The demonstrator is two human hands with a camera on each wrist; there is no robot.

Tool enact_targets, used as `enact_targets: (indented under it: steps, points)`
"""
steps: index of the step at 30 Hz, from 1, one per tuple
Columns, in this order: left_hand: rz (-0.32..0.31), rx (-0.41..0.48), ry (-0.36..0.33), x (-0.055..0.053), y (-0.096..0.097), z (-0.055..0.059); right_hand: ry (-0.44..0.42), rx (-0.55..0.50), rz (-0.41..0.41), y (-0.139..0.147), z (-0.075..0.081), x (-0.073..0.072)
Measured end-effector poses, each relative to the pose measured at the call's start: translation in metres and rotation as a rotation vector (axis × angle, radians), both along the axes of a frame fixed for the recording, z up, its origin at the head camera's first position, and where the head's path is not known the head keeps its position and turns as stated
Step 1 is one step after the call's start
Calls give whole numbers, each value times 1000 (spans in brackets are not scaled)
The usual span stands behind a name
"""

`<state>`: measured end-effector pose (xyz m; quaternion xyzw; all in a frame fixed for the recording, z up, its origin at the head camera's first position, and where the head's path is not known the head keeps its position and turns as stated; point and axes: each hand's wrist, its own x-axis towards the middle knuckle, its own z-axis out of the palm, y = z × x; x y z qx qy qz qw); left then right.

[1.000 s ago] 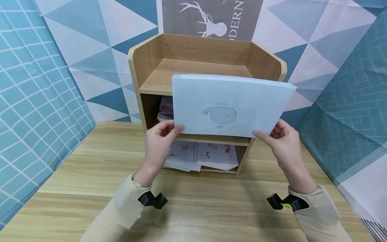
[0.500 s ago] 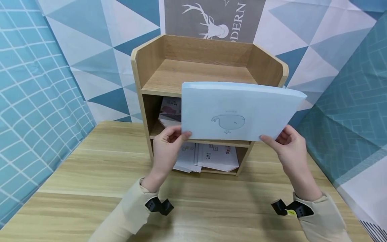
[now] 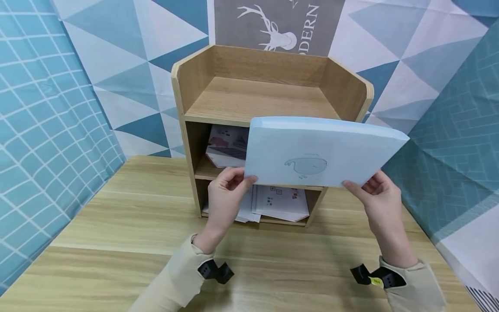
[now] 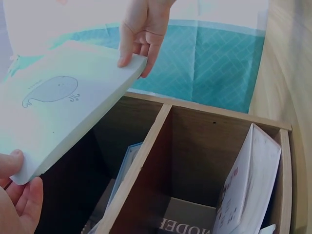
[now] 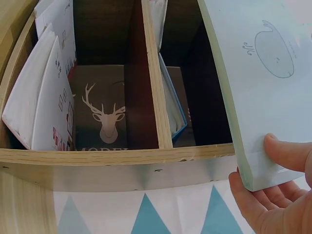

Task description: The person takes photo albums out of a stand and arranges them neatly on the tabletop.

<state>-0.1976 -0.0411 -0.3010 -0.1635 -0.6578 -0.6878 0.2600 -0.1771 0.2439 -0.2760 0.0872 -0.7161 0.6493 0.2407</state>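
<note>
A pale blue book with a line-drawn whale, upside down in the head view, is held in front of the wooden shelf. My left hand pinches its near left corner, thumb on the cover and fingers underneath. At the near right corner, my right hand pinches it the same way. The left wrist view shows the book's long edge and both hands gripping it. In the right wrist view, the fingers of the right hand curl under the book's corner. The book hides part of the shelf's middle compartment.
The middle compartment holds a printed book at its left side. White printed booklets lie in the lower compartment, some sticking out past its front. The shelf stands on a wooden table against a patterned backdrop, with side panels left and right.
Both hands have carried the book to the right and down in the head view. It tilts flatter now, and more of the middle compartment and its printed book shows at the left.
</note>
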Motion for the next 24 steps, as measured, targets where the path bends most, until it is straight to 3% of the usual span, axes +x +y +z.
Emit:
enact_targets:
  steps: [13,24]
  points:
    - [-28,74,-26,1,15,-2,18,-85,-9,2,-10,-2]
    - [-4,112,-59,4,31,-11,2,-141,-64,10,-19,-2]
